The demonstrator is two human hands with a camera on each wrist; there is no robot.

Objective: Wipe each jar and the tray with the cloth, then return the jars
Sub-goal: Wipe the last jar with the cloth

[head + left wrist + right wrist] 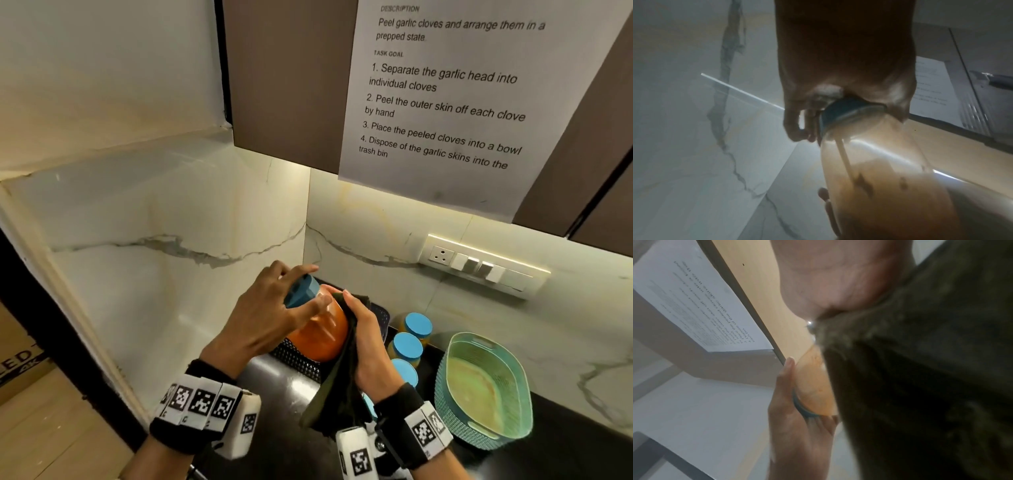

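Note:
A clear jar (320, 334) with orange contents and a blue lid (303, 291) is tilted in the air above the black tray (298, 361). My left hand (274, 315) grips the jar by its lid and neck (840, 113). My right hand (364, 339) presses a dark green cloth (337, 394) against the jar's right side; the cloth (920, 386) fills most of the right wrist view beside the jar (816, 386). Three more blue-lidded jars (407, 346) stand in a row on the black counter to the right of the tray.
A teal plastic basket (483, 387) stands on the counter at the right. Marble walls enclose the corner behind and to the left. A socket and switch panel (479, 265) is on the back wall. A printed sheet (445, 96) hangs from the overhead cabinet.

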